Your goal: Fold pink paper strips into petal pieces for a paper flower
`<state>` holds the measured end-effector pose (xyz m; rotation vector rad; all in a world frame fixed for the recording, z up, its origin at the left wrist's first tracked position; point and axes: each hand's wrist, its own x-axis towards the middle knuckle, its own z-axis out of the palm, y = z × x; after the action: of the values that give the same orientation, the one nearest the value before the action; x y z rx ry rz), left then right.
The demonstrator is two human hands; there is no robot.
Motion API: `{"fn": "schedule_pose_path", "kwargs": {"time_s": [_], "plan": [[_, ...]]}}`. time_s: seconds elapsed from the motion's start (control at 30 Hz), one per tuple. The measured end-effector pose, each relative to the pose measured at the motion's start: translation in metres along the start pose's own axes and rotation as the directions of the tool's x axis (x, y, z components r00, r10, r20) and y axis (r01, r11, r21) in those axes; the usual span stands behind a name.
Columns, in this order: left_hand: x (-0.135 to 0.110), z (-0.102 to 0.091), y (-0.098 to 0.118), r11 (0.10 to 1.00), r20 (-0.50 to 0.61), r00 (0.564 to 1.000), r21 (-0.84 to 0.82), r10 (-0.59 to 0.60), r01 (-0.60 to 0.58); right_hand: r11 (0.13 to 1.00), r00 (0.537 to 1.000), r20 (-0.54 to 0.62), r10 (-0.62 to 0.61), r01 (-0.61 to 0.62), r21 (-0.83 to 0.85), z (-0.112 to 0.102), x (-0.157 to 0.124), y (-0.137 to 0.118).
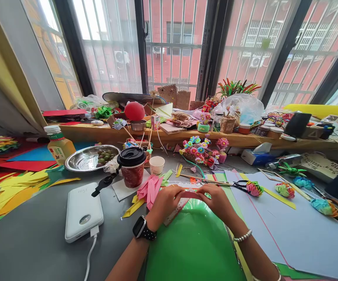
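Observation:
Between my two hands is a small pink paper strip [190,194], held level above the top end of a shiny green surface [196,242]. My left hand [166,201], with a dark watch at the wrist, pinches the strip's left end. At the other end, the fingers of my right hand [219,201] are closed on it; a ring and a beaded bracelet show on that side. Folded pink paper pieces [150,189] lie just left of my left hand, with yellow folded strips [133,207] under them. A white patterned edge [176,212] shows beneath my hands.
A lidded dark red cup [132,171], a paper cup [157,166] and a metal bowl [76,159] of round fruit stand beyond on the left. The white power bank [83,212] trails a cable. Scissors [242,187] and paper flowers [284,190] lie on the right.

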<state>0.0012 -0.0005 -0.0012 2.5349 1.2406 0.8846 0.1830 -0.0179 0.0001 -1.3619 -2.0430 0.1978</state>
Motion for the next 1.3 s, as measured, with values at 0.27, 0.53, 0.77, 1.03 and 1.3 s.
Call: {"fn": "schedule_pose_path", "kwargs": {"time_s": [0.27,0.53,0.77,1.03,1.3], "plan": [[0.002,-0.011,-0.004,0.999,-0.170,0.984,-0.030,-0.048,0.043,1.000,1.000,0.008,-0.008,0.008,0.011,-0.002,0.001,0.000],[0.001,0.000,0.001,0.989,-0.062,0.990,-0.086,-0.124,0.118,0.999,1.000,-0.023,0.017,-0.016,0.050,-0.004,0.002,0.009],[0.006,-0.010,-0.001,0.834,-0.042,0.932,-0.461,-0.361,0.302,0.966,0.965,-0.158,0.210,-0.180,0.186,-0.008,0.003,0.019],[0.007,-0.005,0.006,0.312,0.372,0.845,-0.809,-0.385,0.498,0.674,0.978,0.150,0.148,-0.211,0.708,-0.013,0.002,-0.005],[0.007,-0.007,0.018,0.430,0.370,0.905,-0.796,-0.210,0.426,0.636,0.975,0.159,0.157,-0.223,0.738,-0.009,0.001,-0.009]]}}
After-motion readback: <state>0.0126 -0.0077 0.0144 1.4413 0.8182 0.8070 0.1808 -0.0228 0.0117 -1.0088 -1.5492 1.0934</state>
